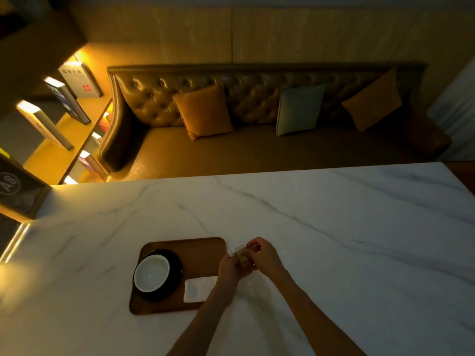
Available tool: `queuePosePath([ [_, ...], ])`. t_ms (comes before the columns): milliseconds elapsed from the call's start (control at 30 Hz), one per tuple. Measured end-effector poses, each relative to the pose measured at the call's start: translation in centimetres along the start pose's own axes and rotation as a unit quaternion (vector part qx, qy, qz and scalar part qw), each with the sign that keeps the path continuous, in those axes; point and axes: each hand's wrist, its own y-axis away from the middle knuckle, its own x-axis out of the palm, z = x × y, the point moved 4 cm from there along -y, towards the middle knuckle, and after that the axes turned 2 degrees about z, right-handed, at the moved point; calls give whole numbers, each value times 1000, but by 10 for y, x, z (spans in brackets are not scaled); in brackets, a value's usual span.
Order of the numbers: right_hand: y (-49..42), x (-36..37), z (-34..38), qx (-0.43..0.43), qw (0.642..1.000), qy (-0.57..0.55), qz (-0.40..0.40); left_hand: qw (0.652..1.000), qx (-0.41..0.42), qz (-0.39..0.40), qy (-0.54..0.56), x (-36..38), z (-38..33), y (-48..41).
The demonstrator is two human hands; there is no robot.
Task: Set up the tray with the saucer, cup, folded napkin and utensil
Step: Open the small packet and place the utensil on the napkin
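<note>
A brown wooden tray (203,253) lies on the marble table. On its left part a black saucer (177,273) carries a cup (152,273) with a white inside. A folded white napkin (199,289) rests on the tray's near right corner. Just past the tray's right edge, my left hand (227,269) and my right hand (264,255) meet around a small pale packet (240,254), which looks like a wrapped utensil; both pinch it above the tabletop. Its exact kind is too dim to tell.
The white marble table (334,240) stretches wide to the right and far side. Behind it stands a tufted leather sofa (231,104) with three cushions. Lit bookshelves (64,111) and a dark sign (15,191) stand at the left.
</note>
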Motion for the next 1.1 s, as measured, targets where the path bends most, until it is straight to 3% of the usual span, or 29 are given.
queuePosePath([
  [200,44,18,35,-81,995,52,-28,994,64,0,-91,-13,-23,41],
  [333,68,27,51,-103,992,20,-65,989,120,-19,-88,-32,-42,67],
  [467,93,51,72,-104,990,-92,32,989,121,24,-85,-35,-58,102],
  [600,121,57,89,-122,959,-207,152,995,83,52,-5,-46,-68,134],
  [733,156,47,102,-157,929,-211,261,992,60,110,2,-65,-77,175],
  [933,186,47,118,-213,921,-200,257,985,71,156,9,-82,-83,219],
  [1100,197,53,120,-221,926,-205,228,986,84,143,33,-93,-77,234],
])
